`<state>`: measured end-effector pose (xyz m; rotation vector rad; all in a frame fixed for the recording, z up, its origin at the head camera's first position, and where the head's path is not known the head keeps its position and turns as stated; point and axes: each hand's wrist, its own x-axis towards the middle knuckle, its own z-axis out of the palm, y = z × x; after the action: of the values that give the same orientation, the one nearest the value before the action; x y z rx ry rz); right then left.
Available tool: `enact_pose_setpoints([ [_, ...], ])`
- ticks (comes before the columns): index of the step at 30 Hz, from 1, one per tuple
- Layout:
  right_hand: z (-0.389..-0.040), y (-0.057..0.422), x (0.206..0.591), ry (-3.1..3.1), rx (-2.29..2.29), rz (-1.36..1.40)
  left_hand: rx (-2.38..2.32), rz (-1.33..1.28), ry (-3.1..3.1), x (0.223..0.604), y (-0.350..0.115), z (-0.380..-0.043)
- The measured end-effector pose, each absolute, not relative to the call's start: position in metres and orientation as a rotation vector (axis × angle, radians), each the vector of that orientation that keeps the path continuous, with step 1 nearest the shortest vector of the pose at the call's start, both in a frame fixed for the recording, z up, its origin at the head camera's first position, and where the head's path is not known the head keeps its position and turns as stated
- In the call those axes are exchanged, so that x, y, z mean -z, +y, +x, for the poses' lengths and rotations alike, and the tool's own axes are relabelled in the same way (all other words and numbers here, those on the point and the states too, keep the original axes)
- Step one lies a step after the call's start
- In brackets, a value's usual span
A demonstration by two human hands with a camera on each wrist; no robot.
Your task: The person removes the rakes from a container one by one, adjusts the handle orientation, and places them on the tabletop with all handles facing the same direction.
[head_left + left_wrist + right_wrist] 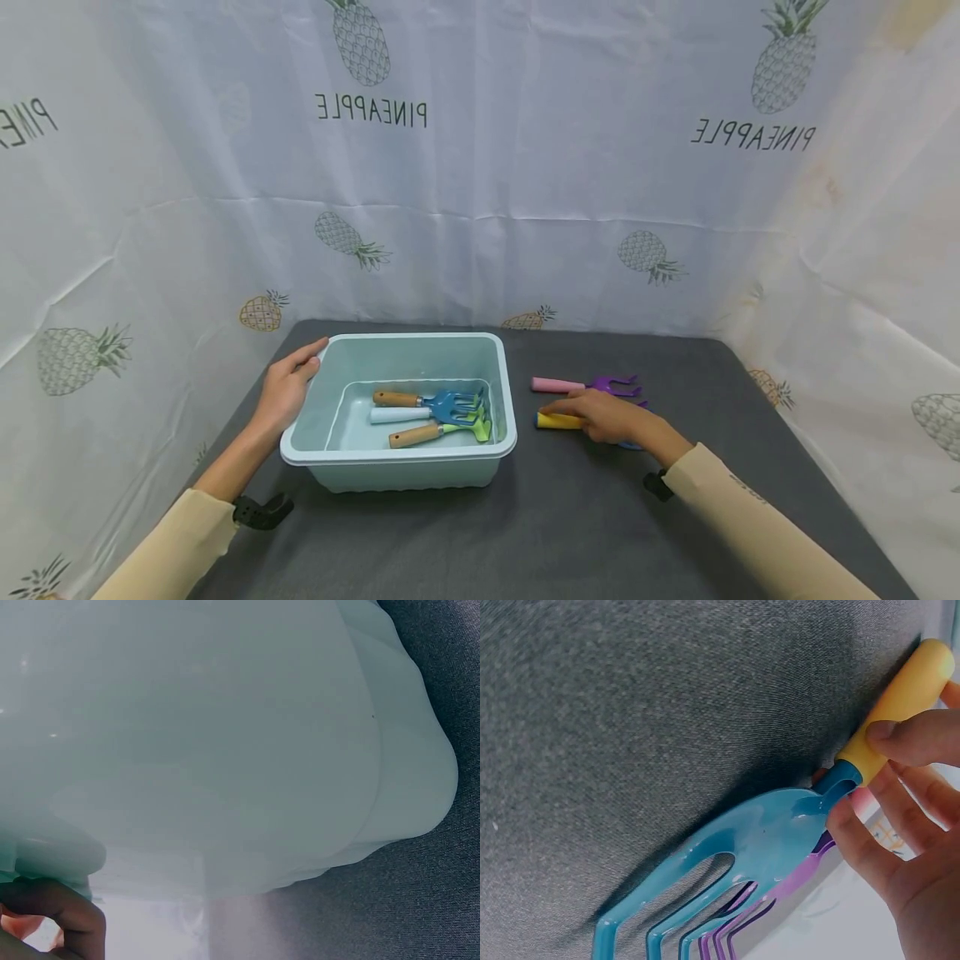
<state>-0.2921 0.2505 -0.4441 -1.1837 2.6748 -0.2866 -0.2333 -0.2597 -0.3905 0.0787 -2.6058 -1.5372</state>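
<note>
My left hand [283, 396] grips the left rim of a pale green plastic basin [401, 457]; in the left wrist view its curled fingers show at the basin's edge. Inside lie small garden tools: a blue fork with a wooden handle [396, 398], one with a light blue handle [399, 414], and a green tool with a wooden handle [415, 436]. To the right of the basin, my right hand [611, 415] holds a blue hand rake [769, 832] by its yellow handle [900, 697]. The thumb lies along the handle, fingers on its other side. The tines hang close over the cloth.
A purple hand rake [611, 384] with a pink handle lies just behind my right hand. Dark grey cloth [570, 525] covers the table. White curtains [480, 158] printed with pineapples stand behind and at both sides.
</note>
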Motion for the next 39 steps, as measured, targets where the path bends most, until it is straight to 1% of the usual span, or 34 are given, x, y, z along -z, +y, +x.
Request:
enact_pose_setpoints([
  [22, -0.2876, 0.2469, 0.4446, 2.697, 0.203, -1.197, 1.488, 0.081, -2.623, 0.3933, -0.2613, -0.2356],
  [28, -0.2856, 0.2462, 0.4438, 2.693, 0.197, -1.145, 1.498, 0.084, -2.63, 0.3931, -0.261, -0.2357],
  [35, -0.2867, 0.2471, 0.441, 2.689, 0.208, -1.178, 1.488, 0.102, -2.634, 0.3925, -0.2606, -0.2351],
  [39, -0.2879, 0.2476, 0.4386, 2.686, 0.224, -1.144, 1.48, 0.078, -2.622, 0.3921, -0.2608, -0.2353],
])
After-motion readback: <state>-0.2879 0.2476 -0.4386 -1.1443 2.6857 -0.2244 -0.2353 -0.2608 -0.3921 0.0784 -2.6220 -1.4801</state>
